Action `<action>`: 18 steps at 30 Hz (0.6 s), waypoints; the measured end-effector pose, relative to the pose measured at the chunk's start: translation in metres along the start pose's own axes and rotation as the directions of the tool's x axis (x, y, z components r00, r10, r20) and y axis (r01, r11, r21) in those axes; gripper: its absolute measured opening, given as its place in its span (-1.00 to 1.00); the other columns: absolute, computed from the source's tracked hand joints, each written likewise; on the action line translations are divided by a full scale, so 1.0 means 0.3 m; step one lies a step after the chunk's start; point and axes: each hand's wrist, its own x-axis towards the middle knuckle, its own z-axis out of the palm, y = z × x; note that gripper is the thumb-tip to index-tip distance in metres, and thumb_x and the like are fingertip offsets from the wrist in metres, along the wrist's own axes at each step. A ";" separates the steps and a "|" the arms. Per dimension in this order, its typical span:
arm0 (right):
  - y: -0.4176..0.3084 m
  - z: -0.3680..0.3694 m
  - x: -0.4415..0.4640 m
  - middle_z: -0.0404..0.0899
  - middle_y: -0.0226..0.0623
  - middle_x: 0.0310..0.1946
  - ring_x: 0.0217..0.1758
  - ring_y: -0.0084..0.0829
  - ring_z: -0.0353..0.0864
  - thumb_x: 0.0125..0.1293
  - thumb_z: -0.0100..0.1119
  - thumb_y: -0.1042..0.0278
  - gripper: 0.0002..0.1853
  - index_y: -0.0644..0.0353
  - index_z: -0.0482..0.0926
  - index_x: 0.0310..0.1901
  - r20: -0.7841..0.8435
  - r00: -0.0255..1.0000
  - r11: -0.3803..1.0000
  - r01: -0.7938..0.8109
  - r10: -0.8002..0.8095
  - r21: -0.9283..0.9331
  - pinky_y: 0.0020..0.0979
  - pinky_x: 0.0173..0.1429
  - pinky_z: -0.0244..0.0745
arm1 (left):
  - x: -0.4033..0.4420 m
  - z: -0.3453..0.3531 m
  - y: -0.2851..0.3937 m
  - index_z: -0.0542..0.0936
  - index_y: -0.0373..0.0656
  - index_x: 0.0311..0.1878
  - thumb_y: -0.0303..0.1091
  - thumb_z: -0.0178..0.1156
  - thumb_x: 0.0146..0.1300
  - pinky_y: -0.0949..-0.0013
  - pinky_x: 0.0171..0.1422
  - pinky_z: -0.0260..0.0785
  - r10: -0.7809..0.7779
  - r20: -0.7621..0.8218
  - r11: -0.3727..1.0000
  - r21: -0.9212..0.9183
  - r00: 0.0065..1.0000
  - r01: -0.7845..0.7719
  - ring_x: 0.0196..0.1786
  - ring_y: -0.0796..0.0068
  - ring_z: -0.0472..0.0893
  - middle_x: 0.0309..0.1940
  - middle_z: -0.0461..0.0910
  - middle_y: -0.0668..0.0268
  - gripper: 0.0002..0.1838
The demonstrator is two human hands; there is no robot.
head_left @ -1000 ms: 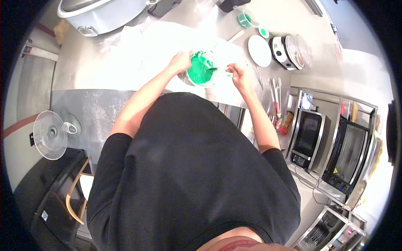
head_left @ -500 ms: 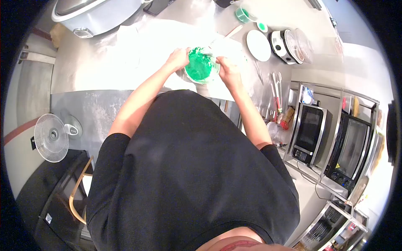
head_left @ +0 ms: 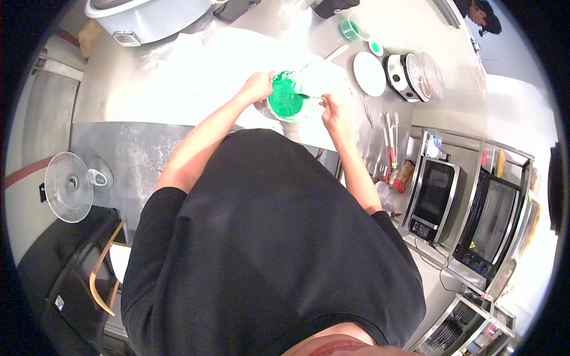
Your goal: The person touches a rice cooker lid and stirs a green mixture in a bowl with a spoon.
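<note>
The tabletop (head_left: 98, 98) spans ten to two o'clock. Beyond it, a co-worker (head_left: 485, 19) has just come into view between one and two. The oval cooker (head_left: 151, 22) sits near eleven, the round cooker (head_left: 399, 77) between one and two. The bowl (head_left: 286, 120) of green mixture (head_left: 285, 102) is at twelve; the plate (head_left: 369, 74) lies off its two o'clock side. The left hand (head_left: 257, 88) has its grip clamped on the bowl's ten o'clock rim. The right hand's (head_left: 336, 110) grip is together on a thin utensil (head_left: 313, 96). That hand has shifted outward, and the utensil's dipped end now meets the mixture at three o'clock, which suggests active stirring.
</note>
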 end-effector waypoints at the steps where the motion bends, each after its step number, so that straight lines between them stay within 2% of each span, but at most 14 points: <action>1: -0.008 -0.010 -0.022 0.64 -0.09 -0.36 -0.27 -0.12 0.69 0.20 0.07 0.62 -0.82 0.23 0.57 -0.18 0.065 0.986 0.984 -0.156 0.151 0.086 -0.24 -0.18 0.57 | -0.012 -0.006 0.010 0.41 -0.18 0.30 -0.41 -0.12 0.30 0.22 -0.33 0.55 -0.029 0.052 0.999 -0.041 0.998 0.032 -0.60 0.31 0.64 -0.53 0.63 0.03 -0.51; 5: -0.050 -0.002 0.000 0.64 -0.07 -0.36 -0.28 -0.13 0.69 0.23 0.06 0.62 -0.83 0.24 0.57 -0.17 -0.020 0.993 0.993 -0.116 0.116 0.001 -0.25 -0.19 0.57 | -0.031 0.005 0.029 0.40 -0.17 0.32 -0.41 -0.13 0.32 0.25 -0.36 0.55 -0.057 0.029 0.997 -0.057 0.998 0.058 -0.62 0.33 0.63 -0.55 0.62 0.06 -0.51; 8: -0.026 0.014 0.025 0.64 -0.07 -0.39 -0.31 -0.13 0.69 0.27 0.06 0.58 -0.87 0.26 0.57 -0.18 -0.112 0.993 0.995 -0.013 0.024 0.097 -0.25 -0.21 0.57 | -0.035 -0.005 0.043 0.39 -0.15 0.33 -0.39 -0.13 0.33 0.24 -0.36 0.55 -0.063 0.033 0.996 -0.060 0.997 0.065 -0.65 0.33 0.61 -0.58 0.60 0.09 -0.51; 10: -0.003 0.015 -0.024 0.65 -0.07 -0.40 -0.33 -0.16 0.71 0.28 0.08 0.57 -0.89 0.30 0.58 -0.20 -0.084 0.990 0.993 -0.106 0.111 0.059 -0.27 -0.21 0.58 | -0.046 -0.003 0.042 0.53 -0.27 -0.07 -0.41 -0.13 0.29 0.11 -0.25 0.55 -0.057 -0.006 0.993 -0.108 0.998 0.056 -0.49 0.11 0.67 -0.52 0.61 -0.07 -0.72; 11: -0.024 -0.007 -0.033 0.65 -0.07 -0.40 -0.33 -0.16 0.71 0.28 0.08 0.57 -0.89 0.30 0.58 -0.20 -0.092 0.991 0.994 -0.095 0.100 0.061 -0.27 -0.21 0.58 | -0.037 0.013 0.024 0.53 -0.27 -0.07 -0.41 -0.13 0.29 0.11 -0.25 0.55 -0.052 -0.018 0.993 -0.104 0.998 0.050 -0.49 0.11 0.67 -0.52 0.61 -0.07 -0.72; 13: -0.077 -0.066 -0.044 0.66 -0.06 -0.40 -0.32 -0.24 0.73 0.29 0.09 0.57 -0.89 0.33 0.60 -0.22 0.090 0.928 0.923 -0.369 0.361 0.106 -0.31 -0.20 0.59 | 0.001 0.038 -0.008 0.53 -0.26 -0.06 -0.44 -0.11 0.27 0.01 -0.15 0.52 0.049 -0.073 0.998 0.034 0.996 -0.047 -0.30 -0.01 0.68 -0.46 0.61 -0.12 -0.73; 14: -0.091 -0.080 -0.023 0.66 -0.06 -0.40 -0.32 -0.24 0.73 0.29 0.09 0.57 -0.89 0.33 0.60 -0.22 0.065 0.932 0.926 -0.363 0.358 0.106 -0.31 -0.20 0.59 | 0.005 0.015 0.014 0.52 -0.26 -0.02 -0.46 -0.07 0.27 -0.04 -0.04 0.48 0.025 0.009 0.999 0.035 1.000 -0.025 -0.11 -0.11 0.62 -0.27 0.60 -0.17 -0.73; 15: -0.106 -0.086 -0.007 0.67 -0.05 -0.40 -0.31 -0.29 0.74 0.29 0.09 0.58 -0.89 0.34 0.61 -0.22 0.070 0.946 0.932 -0.323 0.315 0.163 -0.34 -0.20 0.59 | 0.048 0.024 -0.010 0.52 -0.26 -0.02 -0.46 -0.07 0.27 -0.04 -0.04 0.48 0.046 0.005 0.998 0.041 0.999 -0.046 -0.11 -0.11 0.62 -0.27 0.60 -0.17 -0.73; 17: -0.105 -0.099 0.014 0.68 -0.05 -0.39 -0.31 -0.34 0.74 0.29 0.09 0.58 -0.89 0.35 0.61 -0.21 0.068 0.961 0.936 -0.277 0.268 0.219 -0.38 -0.20 0.59 | 0.077 0.026 -0.023 0.49 -0.21 0.11 -0.45 -0.01 0.28 -0.03 -0.01 0.47 0.332 -0.100 0.928 0.212 0.938 -0.306 -0.07 -0.14 0.60 -0.08 0.53 -0.16 -0.66; 18: -0.094 -0.091 0.039 0.69 -0.08 -0.39 -0.30 -0.39 0.74 0.30 0.09 0.58 -0.89 0.36 0.61 -0.20 0.063 0.976 0.934 -0.218 0.209 0.282 -0.40 -0.19 0.59 | 0.076 0.020 -0.001 0.49 -0.21 0.11 -0.45 -0.01 0.28 -0.03 -0.01 0.47 0.338 -0.104 0.925 0.220 0.935 -0.310 -0.07 -0.14 0.60 -0.08 0.53 -0.16 -0.66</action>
